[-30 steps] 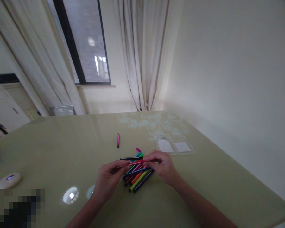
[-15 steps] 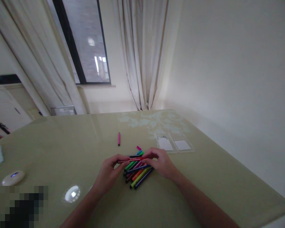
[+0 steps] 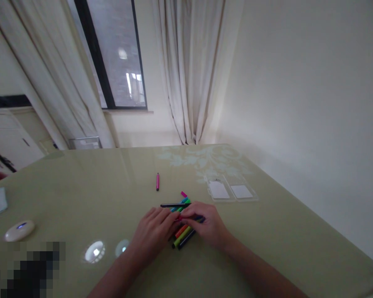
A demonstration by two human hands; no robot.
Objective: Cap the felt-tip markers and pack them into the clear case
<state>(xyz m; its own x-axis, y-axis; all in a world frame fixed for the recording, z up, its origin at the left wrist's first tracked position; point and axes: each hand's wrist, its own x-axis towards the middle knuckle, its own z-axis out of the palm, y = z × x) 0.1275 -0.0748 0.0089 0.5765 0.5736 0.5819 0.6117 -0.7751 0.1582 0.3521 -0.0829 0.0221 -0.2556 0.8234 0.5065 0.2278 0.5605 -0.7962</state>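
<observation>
Meeting at the lower centre of the frame, the left hand (image 3: 153,232) and right hand (image 3: 207,219) flank a red marker (image 3: 179,217), largely hidden by fingers, above a pile of markers (image 3: 182,236). The right thumb and forefinger pinch the red marker; the left hand's grip cannot be told, being screened by its own back. An uneven pull could jerk the red marker loose; a knuckle brushing the pile could send the black marker (image 3: 173,205), at its upper edge, rolling across the glossy tabletop (image 3: 96,190).
</observation>
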